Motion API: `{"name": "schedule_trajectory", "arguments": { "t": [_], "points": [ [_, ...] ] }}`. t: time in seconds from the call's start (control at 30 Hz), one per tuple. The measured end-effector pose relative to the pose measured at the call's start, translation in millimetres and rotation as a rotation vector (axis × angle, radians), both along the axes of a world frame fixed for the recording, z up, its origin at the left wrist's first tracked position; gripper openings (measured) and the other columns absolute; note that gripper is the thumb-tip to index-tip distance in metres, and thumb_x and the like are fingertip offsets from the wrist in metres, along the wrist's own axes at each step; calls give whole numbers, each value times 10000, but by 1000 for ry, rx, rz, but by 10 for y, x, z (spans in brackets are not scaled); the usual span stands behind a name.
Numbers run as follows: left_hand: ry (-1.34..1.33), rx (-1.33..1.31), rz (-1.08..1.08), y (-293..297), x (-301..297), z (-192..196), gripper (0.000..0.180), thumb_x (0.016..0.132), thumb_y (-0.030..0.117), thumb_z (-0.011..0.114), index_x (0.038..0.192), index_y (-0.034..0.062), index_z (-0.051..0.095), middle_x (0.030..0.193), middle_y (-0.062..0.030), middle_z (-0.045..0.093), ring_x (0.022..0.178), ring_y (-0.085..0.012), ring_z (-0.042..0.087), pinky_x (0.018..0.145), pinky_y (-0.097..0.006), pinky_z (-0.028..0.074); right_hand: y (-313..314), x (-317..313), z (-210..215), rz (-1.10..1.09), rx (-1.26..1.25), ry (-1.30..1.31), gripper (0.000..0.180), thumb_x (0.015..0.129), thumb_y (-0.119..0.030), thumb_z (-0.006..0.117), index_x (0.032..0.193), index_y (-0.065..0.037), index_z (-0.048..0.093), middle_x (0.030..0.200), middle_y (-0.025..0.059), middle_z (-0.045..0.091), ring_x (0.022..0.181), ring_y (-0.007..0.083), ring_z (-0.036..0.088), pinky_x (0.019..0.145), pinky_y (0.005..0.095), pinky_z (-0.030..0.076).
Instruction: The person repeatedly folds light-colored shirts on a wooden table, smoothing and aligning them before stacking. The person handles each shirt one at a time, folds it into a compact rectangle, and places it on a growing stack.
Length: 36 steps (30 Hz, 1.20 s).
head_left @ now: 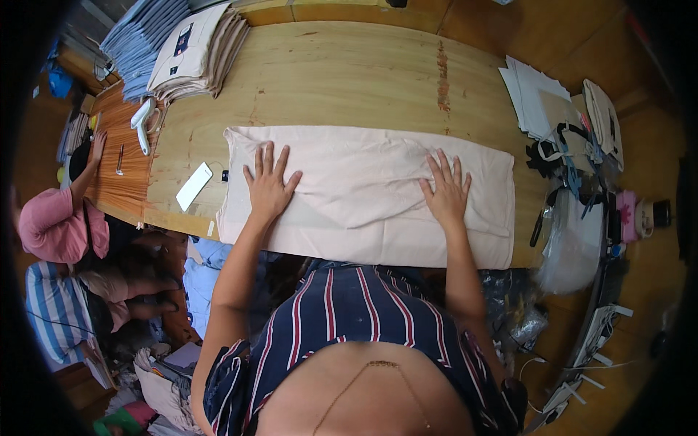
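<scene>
A pale pink piece of fabric [349, 236], which looks like a garment laid out lengthwise, covers the near part of the wooden table. Its front edge reaches the table's edge near my body. Wrinkles run across its middle, between my hands. My left hand [270, 183] presses flat on its left part, fingers spread. On its right part lies my right hand [446, 190], palm down with the fingers apart. Neither hand grips anything. Just beyond the fabric's left end is a small dark object [225, 175], too small to name.
Folded pink garments [193, 54] and blue ones [138, 43] are stacked at the far left. Nearer lie a white handheld tool [144, 125] and a white phone-like slab [194, 187]. White sheets [534, 94] and clear plastic bags [571, 247] sit right. Another person [62, 225] sits left.
</scene>
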State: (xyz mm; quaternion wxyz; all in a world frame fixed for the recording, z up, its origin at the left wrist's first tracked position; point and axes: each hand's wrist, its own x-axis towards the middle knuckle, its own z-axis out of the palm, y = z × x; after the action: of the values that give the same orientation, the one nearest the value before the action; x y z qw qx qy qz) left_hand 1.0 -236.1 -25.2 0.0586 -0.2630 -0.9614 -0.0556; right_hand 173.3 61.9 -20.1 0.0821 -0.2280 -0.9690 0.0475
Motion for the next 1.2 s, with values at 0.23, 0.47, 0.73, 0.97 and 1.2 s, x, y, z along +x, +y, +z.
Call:
{"name": "schedule_trajectory", "arguments": {
  "t": [0.23,0.47,0.73,0.97,1.2],
  "points": [
    [32,-6,12,359,-782,-49,564,813,530,336,1294,240,283,1370,-70,197,1268,-274,141,946,-597,96,423,-692,-95,82,19,114,492,816,-434,420,1266,-254,332,1361,-29,227,1242,265,204,959,545,155],
    [63,-22,79,146,-790,-8,558,823,470,367,1305,211,255,1379,-58,173,1273,-261,133,966,-569,75,1317,180,-84,-192,59,-36,493,819,-436,416,1265,-249,324,1337,32,277,1226,257,247,923,548,229],
    [-436,1286,979,-1464,998,-673,111,777,-21,394,871,35,375,706,-60,453,591,-123,460,533,-194,396,380,2167,-52,86,217,336,432,720,-175,548,1140,-146,452,1108,116,422,1036,327,394,853,509,307],
    [-1190,312,-30,-1351,1007,-1119,445,692,124,636,1103,50,483,1082,-119,522,978,-221,485,839,-318,388,202,2117,-362,93,261,100,433,676,-42,529,1091,-159,499,1051,77,411,1057,263,372,857,459,326],
    [-1633,480,-420,-1850,807,811,701,552,114,788,1138,-36,433,1073,-67,538,978,-122,476,861,-276,372,496,2373,590,-221,-386,-49,376,572,128,462,877,-27,620,789,90,516,776,236,522,753,269,413]
  ]
}}
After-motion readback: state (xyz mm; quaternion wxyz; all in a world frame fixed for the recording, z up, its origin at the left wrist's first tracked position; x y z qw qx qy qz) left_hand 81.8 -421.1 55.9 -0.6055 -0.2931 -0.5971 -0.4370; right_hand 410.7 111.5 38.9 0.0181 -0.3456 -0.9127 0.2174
